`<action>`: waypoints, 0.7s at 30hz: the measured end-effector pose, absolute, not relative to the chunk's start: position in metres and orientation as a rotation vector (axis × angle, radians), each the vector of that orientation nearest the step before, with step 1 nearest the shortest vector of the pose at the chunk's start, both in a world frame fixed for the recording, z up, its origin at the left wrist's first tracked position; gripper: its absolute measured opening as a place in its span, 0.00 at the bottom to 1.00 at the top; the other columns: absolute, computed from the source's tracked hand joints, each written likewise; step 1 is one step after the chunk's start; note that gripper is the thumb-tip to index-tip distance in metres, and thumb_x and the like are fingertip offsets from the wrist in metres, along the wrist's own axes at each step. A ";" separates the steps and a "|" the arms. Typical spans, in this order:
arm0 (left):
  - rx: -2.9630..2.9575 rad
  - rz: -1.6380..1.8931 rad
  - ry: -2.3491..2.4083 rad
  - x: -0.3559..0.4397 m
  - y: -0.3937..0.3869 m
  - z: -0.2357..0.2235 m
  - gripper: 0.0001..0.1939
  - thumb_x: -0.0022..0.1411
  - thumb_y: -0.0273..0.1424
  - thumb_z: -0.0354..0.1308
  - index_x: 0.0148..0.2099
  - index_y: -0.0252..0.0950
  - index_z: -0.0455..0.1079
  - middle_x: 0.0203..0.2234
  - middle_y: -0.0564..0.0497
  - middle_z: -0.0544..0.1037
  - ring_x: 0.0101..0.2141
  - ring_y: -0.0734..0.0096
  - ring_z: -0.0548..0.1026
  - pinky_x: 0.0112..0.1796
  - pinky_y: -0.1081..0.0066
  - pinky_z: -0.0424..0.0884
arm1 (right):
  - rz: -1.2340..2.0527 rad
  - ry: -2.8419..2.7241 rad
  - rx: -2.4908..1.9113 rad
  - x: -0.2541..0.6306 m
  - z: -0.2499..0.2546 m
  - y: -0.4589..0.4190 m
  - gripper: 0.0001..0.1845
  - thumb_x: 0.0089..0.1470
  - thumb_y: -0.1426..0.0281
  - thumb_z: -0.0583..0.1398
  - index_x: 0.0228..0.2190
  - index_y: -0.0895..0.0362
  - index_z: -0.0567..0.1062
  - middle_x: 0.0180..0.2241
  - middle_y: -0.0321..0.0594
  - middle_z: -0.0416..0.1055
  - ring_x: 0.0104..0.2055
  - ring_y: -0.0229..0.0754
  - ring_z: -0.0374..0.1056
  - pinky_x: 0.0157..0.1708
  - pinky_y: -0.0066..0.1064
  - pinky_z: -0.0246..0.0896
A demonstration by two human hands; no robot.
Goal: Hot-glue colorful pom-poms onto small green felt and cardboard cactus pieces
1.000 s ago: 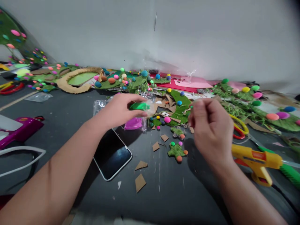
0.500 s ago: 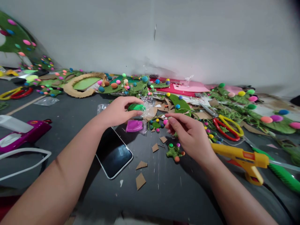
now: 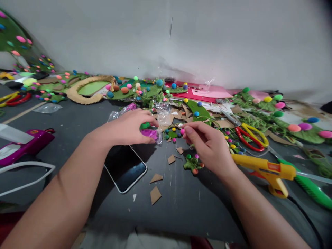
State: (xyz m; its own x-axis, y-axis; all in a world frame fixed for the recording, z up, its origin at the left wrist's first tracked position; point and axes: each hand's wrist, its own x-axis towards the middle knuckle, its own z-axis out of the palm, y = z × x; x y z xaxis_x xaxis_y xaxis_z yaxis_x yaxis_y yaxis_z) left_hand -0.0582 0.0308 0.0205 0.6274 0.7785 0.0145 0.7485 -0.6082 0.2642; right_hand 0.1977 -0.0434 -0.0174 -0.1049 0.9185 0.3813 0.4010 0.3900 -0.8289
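My left hand [image 3: 132, 128] is curled over a green packet [image 3: 145, 125], part of which shows between finger and thumb. Directly under these fingers lies a purple packet [image 3: 151, 134] in clear plastic, with the thumb across its near edge. My right hand [image 3: 204, 141] has thumb and index finger pinched together; what they hold, if anything, is too small to name. A pink pom-pom [image 3: 182, 131] sits right at those fingertips. Close by are a green piece with small pom-poms [image 3: 172, 134] and a green yarn star [image 3: 192, 164] with pom-poms at its tips.
A phone [image 3: 127, 169] lies below my left wrist. Cardboard scraps [image 3: 155, 195] are scattered mid-table. On the right are a yellow glue gun [image 3: 267, 169], scissors [image 3: 251, 136] and a green-handled tool [image 3: 311, 186]. A purple device [image 3: 28, 145] stands left; felt pieces and a tan ring [image 3: 85, 99] line the wall.
My left hand has moved down and toward me with the green packet, onto the purple one. Another purple packet shows behind it. The right hand stays pinched in nearly the same place.
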 end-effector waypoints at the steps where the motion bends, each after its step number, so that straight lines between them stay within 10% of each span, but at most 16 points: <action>1: 2.652 0.107 1.268 -0.056 0.031 0.018 0.24 0.56 0.48 0.66 0.50 0.41 0.78 0.47 0.46 0.78 0.49 0.51 0.75 0.48 0.58 0.69 | 0.652 -1.720 -1.172 0.197 -0.017 -0.044 0.09 0.64 0.62 0.62 0.39 0.53 0.80 0.33 0.36 0.79 0.34 0.37 0.74 0.35 0.29 0.69; 21: 2.501 0.536 1.018 -0.028 0.013 0.014 0.17 0.61 0.36 0.62 0.51 0.41 0.77 0.43 0.50 0.82 0.40 0.65 0.78 0.41 0.67 0.71 | 0.666 -1.764 -1.157 0.192 -0.021 -0.043 0.08 0.62 0.68 0.64 0.40 0.55 0.83 0.38 0.39 0.78 0.37 0.37 0.72 0.34 0.29 0.65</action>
State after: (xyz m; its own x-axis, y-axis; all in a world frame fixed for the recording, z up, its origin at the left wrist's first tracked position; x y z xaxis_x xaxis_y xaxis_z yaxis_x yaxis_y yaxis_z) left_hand -0.0285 0.0126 0.0140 0.6637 0.7207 0.2002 0.5731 -0.6619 0.4831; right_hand 0.1924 -0.0432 -0.0206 -0.1608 0.9078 0.3874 0.4253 0.4180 -0.8028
